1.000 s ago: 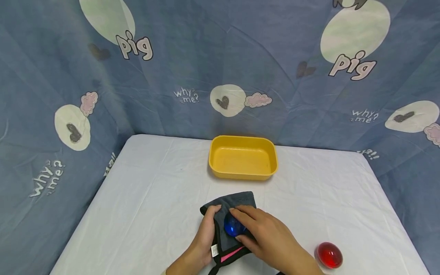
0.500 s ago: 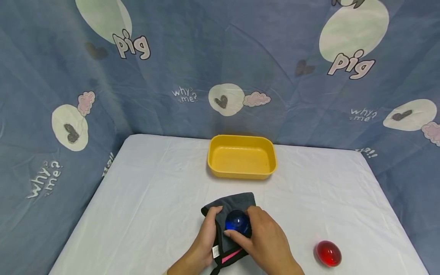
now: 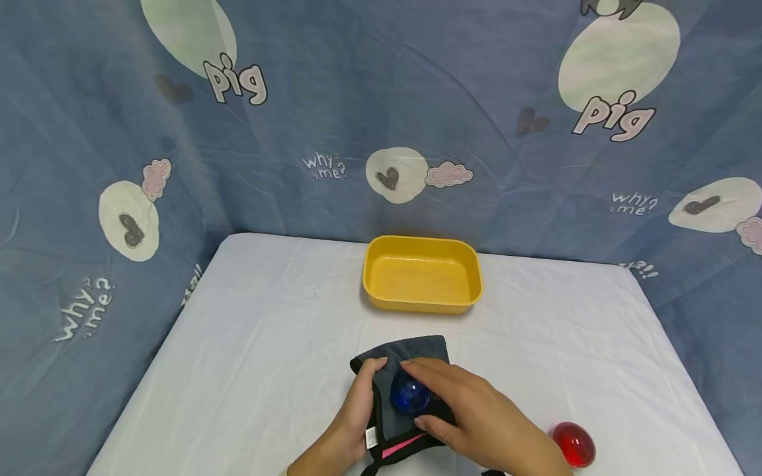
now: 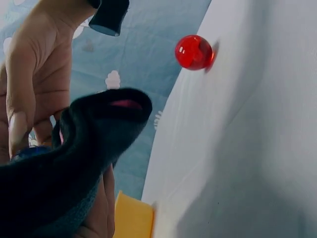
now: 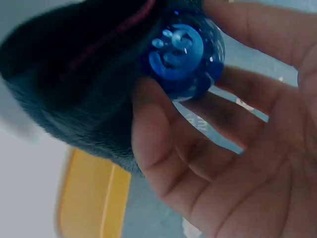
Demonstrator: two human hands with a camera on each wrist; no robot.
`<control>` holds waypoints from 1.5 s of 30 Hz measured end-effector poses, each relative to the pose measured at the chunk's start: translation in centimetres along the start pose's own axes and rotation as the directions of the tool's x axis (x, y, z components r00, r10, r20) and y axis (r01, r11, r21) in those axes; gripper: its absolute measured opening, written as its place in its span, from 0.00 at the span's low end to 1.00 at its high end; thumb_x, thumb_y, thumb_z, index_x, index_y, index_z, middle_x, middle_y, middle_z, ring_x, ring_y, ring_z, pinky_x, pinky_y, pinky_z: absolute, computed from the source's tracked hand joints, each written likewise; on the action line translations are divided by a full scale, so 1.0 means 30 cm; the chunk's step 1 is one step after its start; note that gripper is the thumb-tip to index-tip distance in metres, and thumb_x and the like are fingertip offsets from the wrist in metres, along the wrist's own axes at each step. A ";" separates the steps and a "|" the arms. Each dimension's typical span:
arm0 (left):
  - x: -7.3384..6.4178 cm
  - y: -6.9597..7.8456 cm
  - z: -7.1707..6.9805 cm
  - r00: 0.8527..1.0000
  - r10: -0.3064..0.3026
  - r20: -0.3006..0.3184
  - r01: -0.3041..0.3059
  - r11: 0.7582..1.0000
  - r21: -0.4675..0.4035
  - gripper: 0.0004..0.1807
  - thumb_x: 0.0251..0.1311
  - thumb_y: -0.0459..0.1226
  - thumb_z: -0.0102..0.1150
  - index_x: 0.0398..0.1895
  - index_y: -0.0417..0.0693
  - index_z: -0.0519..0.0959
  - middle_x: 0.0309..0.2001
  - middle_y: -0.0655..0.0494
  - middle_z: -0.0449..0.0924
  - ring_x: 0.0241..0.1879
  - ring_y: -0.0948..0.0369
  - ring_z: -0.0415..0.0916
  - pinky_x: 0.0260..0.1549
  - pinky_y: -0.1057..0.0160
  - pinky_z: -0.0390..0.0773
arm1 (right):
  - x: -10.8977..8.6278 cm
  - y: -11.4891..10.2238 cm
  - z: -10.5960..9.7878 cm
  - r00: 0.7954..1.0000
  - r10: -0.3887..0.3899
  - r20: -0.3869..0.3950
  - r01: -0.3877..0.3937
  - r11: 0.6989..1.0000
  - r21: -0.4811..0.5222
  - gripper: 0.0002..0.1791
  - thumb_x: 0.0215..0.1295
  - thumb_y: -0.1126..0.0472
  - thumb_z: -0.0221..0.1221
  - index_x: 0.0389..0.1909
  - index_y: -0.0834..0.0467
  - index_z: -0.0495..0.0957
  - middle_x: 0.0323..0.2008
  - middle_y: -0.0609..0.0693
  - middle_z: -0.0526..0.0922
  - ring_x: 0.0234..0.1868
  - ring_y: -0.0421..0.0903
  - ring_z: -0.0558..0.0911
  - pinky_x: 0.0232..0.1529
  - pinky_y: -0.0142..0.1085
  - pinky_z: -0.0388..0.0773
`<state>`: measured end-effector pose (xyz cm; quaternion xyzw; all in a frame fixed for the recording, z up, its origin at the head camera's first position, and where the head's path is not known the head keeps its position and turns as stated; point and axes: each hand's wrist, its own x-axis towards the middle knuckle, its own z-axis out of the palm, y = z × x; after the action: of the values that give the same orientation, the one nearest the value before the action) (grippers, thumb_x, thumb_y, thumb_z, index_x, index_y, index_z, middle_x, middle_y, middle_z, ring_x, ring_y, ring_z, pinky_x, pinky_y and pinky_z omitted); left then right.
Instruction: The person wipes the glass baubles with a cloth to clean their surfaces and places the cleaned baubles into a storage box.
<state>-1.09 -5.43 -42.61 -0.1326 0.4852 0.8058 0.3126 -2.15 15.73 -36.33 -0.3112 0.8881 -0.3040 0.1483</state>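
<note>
A dark grey cloth (image 3: 417,347) with black edging, a white tag and a strip of pink lies folded in my left hand (image 3: 351,420), whose thumb presses on its left edge. Against the cloth rests a clear blue ball (image 3: 411,395). My right hand (image 3: 479,413) holds this ball from the right, its fingers over the far side and its thumb at the near side. In the right wrist view the blue ball (image 5: 183,54) sits between the curled fingers and the cloth (image 5: 79,94). The left hand's fingers are mostly hidden beneath the cloth.
A clear red ball (image 3: 573,444) rests on the white tabletop, right of my right wrist. At the table's back middle stands a yellow rectangular tub (image 3: 423,307). A blue printed curtain (image 3: 286,119) borders the back and sides.
Half a second ago, the right fingers were drawn back to the ball's right side, showing more of it; now they reach over its far side again. The left hand keeps its hold on the cloth.
</note>
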 end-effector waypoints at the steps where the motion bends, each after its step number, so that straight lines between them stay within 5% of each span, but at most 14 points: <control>1: 0.001 -0.004 -0.001 1.000 -0.006 0.010 0.006 1.000 -0.001 0.45 0.73 0.60 0.36 0.79 0.35 0.55 0.65 0.41 0.76 0.63 0.50 0.77 0.60 0.53 0.79 | 0.005 0.005 -0.002 1.000 -0.001 0.030 0.000 0.999 0.034 0.36 0.70 0.52 0.68 0.77 0.44 0.68 0.72 0.43 0.73 0.69 0.45 0.74 0.66 0.50 0.74; 6: 0.006 -0.017 -0.003 0.998 -0.023 0.057 0.025 0.999 -0.028 0.43 0.73 0.60 0.36 0.77 0.35 0.59 0.63 0.41 0.77 0.62 0.49 0.77 0.60 0.52 0.79 | 0.022 0.023 0.006 0.997 -0.004 0.074 -0.005 0.993 0.114 0.32 0.70 0.58 0.69 0.74 0.49 0.72 0.70 0.42 0.75 0.66 0.42 0.76 0.65 0.48 0.76; 15: 0.024 -0.011 -0.016 1.000 -0.024 0.018 0.025 0.999 -0.029 0.43 0.73 0.59 0.35 0.79 0.35 0.55 0.66 0.40 0.73 0.62 0.50 0.76 0.61 0.51 0.78 | 0.032 0.013 0.095 0.986 0.021 -0.164 -0.025 0.999 -0.023 0.28 0.63 0.48 0.74 0.61 0.54 0.79 0.54 0.42 0.80 0.47 0.38 0.82 0.52 0.39 0.84; 18: 0.029 -0.008 -0.010 0.999 -0.032 -0.019 0.032 0.999 -0.013 0.45 0.73 0.59 0.36 0.80 0.35 0.52 0.67 0.39 0.72 0.62 0.49 0.76 0.62 0.50 0.77 | 0.036 0.007 0.130 0.954 0.048 -0.297 -0.077 0.993 -0.089 0.28 0.60 0.40 0.73 0.51 0.54 0.79 0.44 0.41 0.78 0.38 0.37 0.79 0.42 0.36 0.84; 22: 0.036 -0.005 -0.003 0.998 -0.030 -0.049 0.029 1.000 -0.006 0.46 0.73 0.60 0.38 0.81 0.36 0.50 0.69 0.38 0.70 0.64 0.48 0.74 0.64 0.48 0.75 | 0.044 0.000 0.172 0.885 0.025 -0.465 -0.129 0.973 -0.193 0.31 0.55 0.33 0.74 0.39 0.55 0.75 0.34 0.41 0.73 0.29 0.35 0.73 0.31 0.32 0.80; 25: 0.033 -0.005 0.002 0.999 -0.035 -0.037 0.034 0.999 -0.014 0.46 0.73 0.60 0.39 0.82 0.37 0.50 0.69 0.38 0.70 0.65 0.47 0.73 0.65 0.47 0.74 | 0.041 0.001 0.187 0.857 -0.005 -0.515 -0.130 0.965 -0.227 0.32 0.54 0.32 0.74 0.36 0.55 0.73 0.32 0.41 0.70 0.27 0.35 0.70 0.28 0.32 0.76; 28: 0.026 -0.007 0.001 0.999 -0.037 -0.021 0.037 0.999 -0.014 0.45 0.73 0.60 0.38 0.81 0.37 0.52 0.67 0.39 0.72 0.63 0.49 0.75 0.64 0.49 0.76 | 0.026 0.005 0.173 0.892 0.053 -0.449 -0.131 0.981 -0.145 0.34 0.57 0.28 0.69 0.44 0.53 0.76 0.38 0.40 0.75 0.32 0.35 0.74 0.36 0.33 0.82; 32: 0.016 -0.003 -0.004 1.000 -0.018 0.006 0.018 1.000 -0.012 0.44 0.72 0.61 0.38 0.78 0.37 0.58 0.64 0.41 0.76 0.59 0.52 0.78 0.61 0.53 0.78 | 0.000 0.012 0.119 0.958 0.144 -0.248 -0.144 0.989 0.017 0.39 0.64 0.27 0.62 0.66 0.49 0.74 0.60 0.42 0.77 0.49 0.39 0.79 0.54 0.43 0.84; 35: 0.013 0.001 -0.006 0.999 -0.011 0.037 0.011 1.000 -0.014 0.43 0.73 0.60 0.38 0.77 0.37 0.60 0.62 0.42 0.78 0.58 0.52 0.79 0.59 0.54 0.80 | -0.016 0.019 0.088 0.987 0.115 -0.117 -0.108 0.992 0.064 0.40 0.69 0.33 0.62 0.76 0.45 0.67 0.71 0.42 0.70 0.61 0.43 0.78 0.61 0.49 0.79; 39: 0.015 0.002 -0.002 0.997 -0.016 0.077 0.018 1.000 -0.019 0.42 0.73 0.59 0.38 0.76 0.36 0.62 0.59 0.42 0.80 0.57 0.51 0.80 0.57 0.52 0.81 | -0.031 0.026 0.077 0.998 0.026 -0.059 -0.022 0.998 0.063 0.37 0.74 0.44 0.63 0.80 0.42 0.63 0.74 0.41 0.69 0.68 0.45 0.73 0.65 0.52 0.75; 45: 0.014 -0.004 0.006 0.997 -0.016 0.073 0.017 1.000 -0.010 0.41 0.73 0.59 0.37 0.75 0.36 0.63 0.58 0.43 0.81 0.56 0.51 0.81 0.56 0.53 0.82 | -0.026 0.023 0.097 0.990 -0.001 -0.138 0.000 1.000 -0.007 0.34 0.71 0.48 0.68 0.74 0.49 0.71 0.68 0.44 0.75 0.64 0.44 0.78 0.62 0.49 0.78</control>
<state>-1.32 -5.07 -42.81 -0.1089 0.4682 0.8100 0.3360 -0.55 15.36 -38.94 -0.2903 0.8972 -0.3218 0.0852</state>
